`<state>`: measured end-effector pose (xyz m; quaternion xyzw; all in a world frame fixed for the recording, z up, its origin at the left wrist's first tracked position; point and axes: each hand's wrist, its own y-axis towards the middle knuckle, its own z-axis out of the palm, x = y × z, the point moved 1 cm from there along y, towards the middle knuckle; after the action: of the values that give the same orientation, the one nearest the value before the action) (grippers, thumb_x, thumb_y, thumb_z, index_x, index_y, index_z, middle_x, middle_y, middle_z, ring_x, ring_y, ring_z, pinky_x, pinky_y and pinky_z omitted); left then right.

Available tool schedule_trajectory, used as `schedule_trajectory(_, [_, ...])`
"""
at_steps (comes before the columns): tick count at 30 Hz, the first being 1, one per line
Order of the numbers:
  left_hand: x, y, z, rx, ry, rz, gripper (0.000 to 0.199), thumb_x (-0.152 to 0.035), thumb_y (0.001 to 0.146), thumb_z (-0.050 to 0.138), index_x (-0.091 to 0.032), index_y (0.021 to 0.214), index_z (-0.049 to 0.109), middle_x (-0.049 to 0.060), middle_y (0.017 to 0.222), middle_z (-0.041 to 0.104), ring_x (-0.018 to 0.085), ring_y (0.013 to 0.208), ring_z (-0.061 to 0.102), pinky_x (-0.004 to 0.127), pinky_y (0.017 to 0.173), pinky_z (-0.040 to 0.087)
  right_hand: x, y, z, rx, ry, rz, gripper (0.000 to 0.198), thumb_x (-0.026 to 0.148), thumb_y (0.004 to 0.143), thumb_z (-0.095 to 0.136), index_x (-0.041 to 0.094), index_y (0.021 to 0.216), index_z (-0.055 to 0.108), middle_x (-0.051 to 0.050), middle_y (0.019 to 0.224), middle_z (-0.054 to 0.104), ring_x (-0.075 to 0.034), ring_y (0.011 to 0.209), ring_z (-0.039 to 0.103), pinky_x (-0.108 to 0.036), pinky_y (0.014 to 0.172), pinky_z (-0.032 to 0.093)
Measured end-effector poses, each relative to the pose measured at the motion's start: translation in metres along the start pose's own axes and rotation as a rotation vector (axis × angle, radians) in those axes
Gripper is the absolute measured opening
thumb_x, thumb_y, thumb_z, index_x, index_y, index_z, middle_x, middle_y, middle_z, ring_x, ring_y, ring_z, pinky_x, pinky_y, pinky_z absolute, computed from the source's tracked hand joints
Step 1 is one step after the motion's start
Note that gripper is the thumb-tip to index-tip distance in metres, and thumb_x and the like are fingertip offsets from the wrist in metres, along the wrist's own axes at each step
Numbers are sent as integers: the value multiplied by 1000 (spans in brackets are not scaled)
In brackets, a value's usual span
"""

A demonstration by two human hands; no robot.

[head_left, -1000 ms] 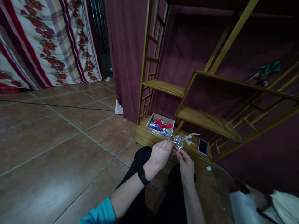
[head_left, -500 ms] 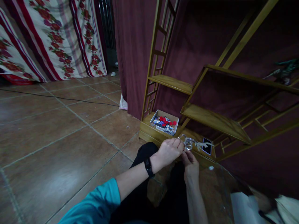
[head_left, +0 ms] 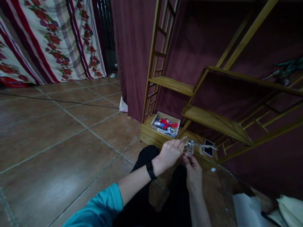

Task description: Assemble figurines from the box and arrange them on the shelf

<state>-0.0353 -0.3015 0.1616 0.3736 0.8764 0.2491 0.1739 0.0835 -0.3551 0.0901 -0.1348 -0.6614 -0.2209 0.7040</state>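
My left hand (head_left: 170,153), a black band on its wrist, is closed with its knuckles up. Its fingertips meet a clear, shiny, see-through object (head_left: 190,147). Just below and to the right, my right hand (head_left: 193,170) pinches at the lower side of that object with thumb and fingers. Pale, ribbon-like strands (head_left: 205,146) trail off it to the right. What exactly the object is cannot be made out, and my fingers hide part of it. Both hands are in front of the low wooden base, above my knees.
A shallow box (head_left: 166,124) of small mixed pieces and red discs sits on the wooden shelf unit (head_left: 171,85). A phone (head_left: 208,148) lies on the base to its right. White papers (head_left: 247,208) are at lower right. A thin cable (head_left: 59,101) crosses the tiled floor.
The clear object has turned a little between my fingers, and its strands have shifted slightly. Both hands stay together near the same spot. The view has moved slightly.
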Motion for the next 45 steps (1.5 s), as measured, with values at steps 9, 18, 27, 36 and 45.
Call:
schedule_trajectory(9, [14,0,16,-44,-635,-437,20,-26,83,45,-20,86,65,3,82,65,14,72,57,23,64,40,33,-13,11,32,-76,-64,32,43,79,53,17,94,65,-6,85,67,-16,68,60,-31,65,50])
schedule_trajectory(18, [12,-1,34,69,-1524,-719,30,-41,73,58,-11,69,64,1,52,56,9,47,48,19,47,34,45,-11,14,-19,-186,-207,28,40,80,51,20,95,63,-6,89,62,-15,69,57,-22,51,46])
schedule_trajectory(27, [9,-3,30,174,-1788,-763,30,-34,64,71,-11,82,66,2,64,59,7,52,48,18,49,37,61,-15,16,79,-269,-284,23,34,81,52,23,95,67,-4,84,63,-16,72,59,-25,59,49])
schedule_trajectory(36, [9,2,18,222,-1930,-776,30,-35,68,68,-10,86,67,7,74,64,9,59,55,21,60,43,56,-7,16,27,-69,-204,26,36,78,55,21,94,68,-4,86,63,-14,65,61,-28,60,54])
schedule_trajectory(45, [9,-1,1,41,-1759,-806,38,-40,71,64,-12,96,67,11,89,67,15,76,60,23,67,44,49,-3,15,-69,-71,-244,27,38,77,56,20,92,68,-5,86,63,-15,67,62,-29,59,56])
